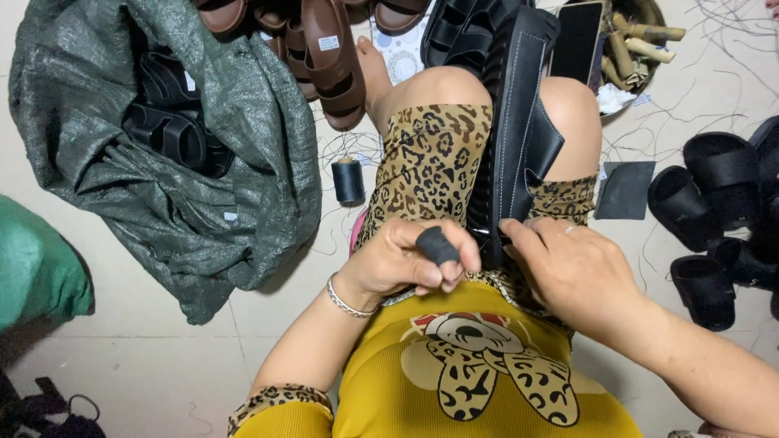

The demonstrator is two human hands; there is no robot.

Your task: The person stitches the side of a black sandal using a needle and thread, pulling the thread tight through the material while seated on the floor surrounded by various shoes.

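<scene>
While I sit on the pale tiled floor (122,341), the long black leather sandal with white stitching (519,122) stands on edge between my knees, toe end pointing away, heel end down at my lap. My left hand (406,264) is curled shut, thumb and fingers pinching a small dark rubbery thimble-like cap (438,245) just beside the sandal's near end. My right hand (572,272) is loosely closed, fingertips pressed on the sandal's lower edge; can't tell if it holds a needle or thread.

Handling, my judgement: sole looks stiff and fairly light, upper straps soft and floppy, finish a bit glossy so likely slippery. Best hold is the sole edge near the heel, knees clamping the middle. Strap flap would just bend.

Around me:
- dark spool of thread (348,180) on the floor, just left of my left knee
- grey-green woven sack (243,146) at far left, black sandals inside
- brown sandals (333,57) along the far edge, top centre
- pile of black sandals (722,219) at the right edge
- black phone (578,40) beyond my right knee, beside a shallow bowl of yellowish rolls (637,45)
- dark square piece (625,191) flat on the floor, right of the knee
- loose thread ends scattered over the tiles.
</scene>
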